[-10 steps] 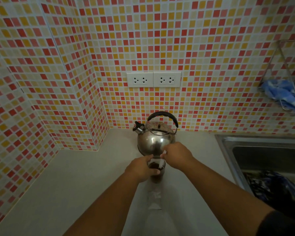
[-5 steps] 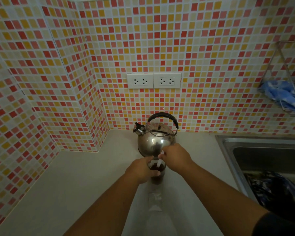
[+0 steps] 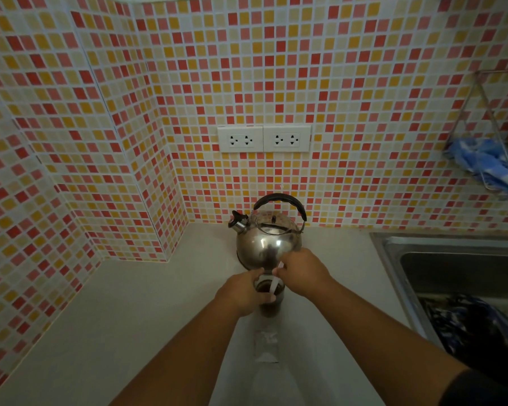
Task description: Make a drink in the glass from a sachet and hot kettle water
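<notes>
A clear glass with dark brown drink stands on the pale counter, just in front of a steel kettle with a black handle. My left hand wraps the glass from the left. My right hand pinches a thin white stirrer that dips slantwise into the drink. A clear, flat sachet lies on the counter right in front of the glass, between my forearms.
A steel sink is set into the counter at right, with dark striped cloth in it. A wire rack holding blue cloth hangs on the mosaic wall. Two white sockets sit above the kettle.
The white stirrer shifts inside the glass as my right hand moves slightly up and right. My left hand stays on the glass; kettle and sachet have not moved.
</notes>
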